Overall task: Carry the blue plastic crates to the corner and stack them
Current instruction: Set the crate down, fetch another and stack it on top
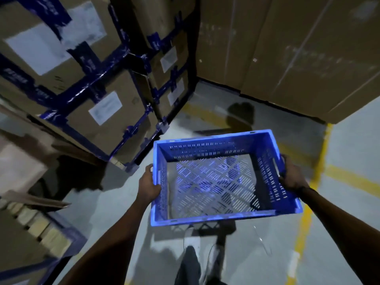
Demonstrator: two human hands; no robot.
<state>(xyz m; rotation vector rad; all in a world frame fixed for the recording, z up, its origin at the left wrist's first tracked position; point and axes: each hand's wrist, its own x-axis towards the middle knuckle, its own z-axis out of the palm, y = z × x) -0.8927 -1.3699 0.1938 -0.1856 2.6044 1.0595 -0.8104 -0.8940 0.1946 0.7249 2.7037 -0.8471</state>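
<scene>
crate (224,218): slotted plastic | boxes (107,120): matt cardboard, glossy tape

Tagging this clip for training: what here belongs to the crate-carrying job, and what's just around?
Job: crate, left hand, right hand, floor corner.
Around: taped boxes, big cartons, yellow lines.

I see a pale grey concrete floor (349,153) marked with yellow painted lines (317,171); tall stacks of brown cardboard boxes bound with blue tape (107,112) stand directly on it.
</scene>
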